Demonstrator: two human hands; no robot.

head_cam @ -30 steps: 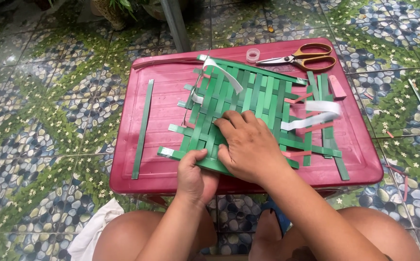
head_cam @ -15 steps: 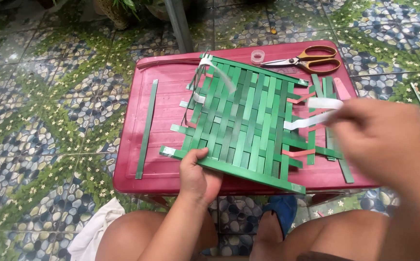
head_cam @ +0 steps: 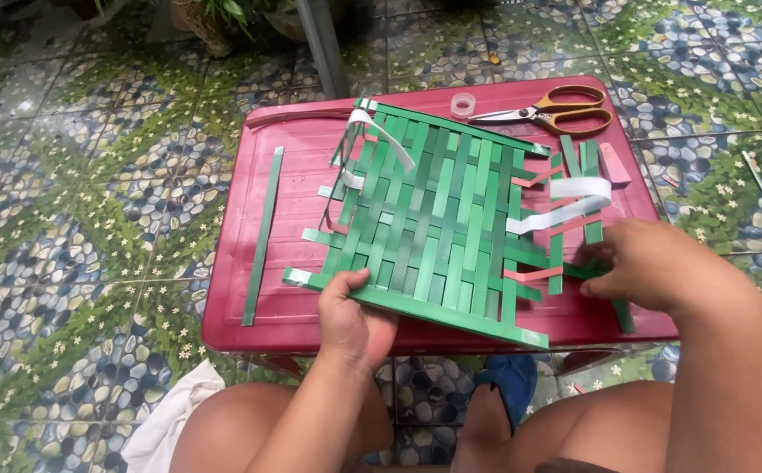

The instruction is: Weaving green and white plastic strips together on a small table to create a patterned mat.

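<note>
A mat woven from green paper strips (head_cam: pixel 433 219) lies on a small red plastic table (head_cam: pixel 289 236). My left hand (head_cam: pixel 354 320) pinches the mat's near edge at its lower left corner. At the mat's right side my right hand (head_cam: pixel 657 263) rests on loose green strips (head_cam: pixel 584 166), its fingers curled over them; whether it grips one I cannot tell. White strips (head_cam: pixel 565 206) and pinkish strips (head_cam: pixel 534 273) stick out of the weave.
One long green strip (head_cam: pixel 262 235) lies apart at the table's left. Orange-handled scissors (head_cam: pixel 552 111) and a clear tape roll (head_cam: pixel 462 105) sit at the far edge. Patterned floor tiles surround the table; a metal pole (head_cam: pixel 324 44) and a plant pot (head_cam: pixel 210 24) stand behind. My knees are below.
My right hand lifted off the mat's middle, swung right, and came down on the loose strips at the mat's right side. The left hand kept its pinch on the near edge.
</note>
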